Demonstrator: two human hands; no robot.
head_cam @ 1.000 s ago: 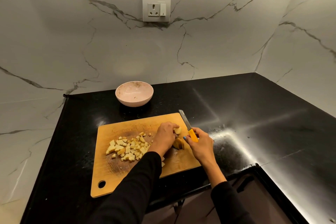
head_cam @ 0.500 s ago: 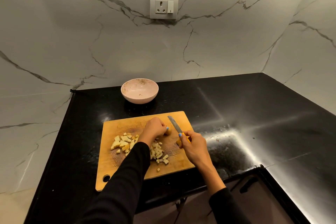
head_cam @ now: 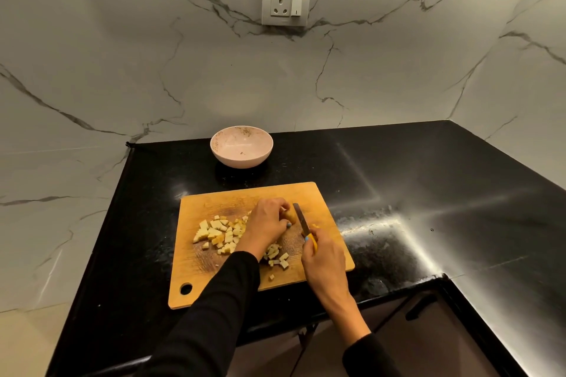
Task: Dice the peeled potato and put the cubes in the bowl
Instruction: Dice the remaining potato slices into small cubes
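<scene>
A wooden cutting board (head_cam: 214, 281) lies on the black counter. On it, my left hand (head_cam: 268, 223) grips the remaining piece of peeled potato (head_cam: 290, 216), mostly hidden under my fingers. My right hand (head_cam: 324, 260) holds a knife with a yellow handle (head_cam: 312, 241); its blade (head_cam: 301, 219) rests right beside the potato piece. Several potato cubes (head_cam: 217, 234) are piled left of my left hand, and more cubes (head_cam: 277, 255) lie near my wrist. The pink bowl (head_cam: 241, 146) stands behind the board with no cubes in it.
The black countertop (head_cam: 428, 193) stretches right and turns a corner along the marble wall. A wall socket (head_cam: 286, 2) sits above the bowl. Cabinet fronts with a dark handle (head_cam: 421, 306) show below the counter edge.
More cubes now lie near my left wrist. My left hand has moved up the board onto a smaller potato piece, and the knife blade has come close beside it.
</scene>
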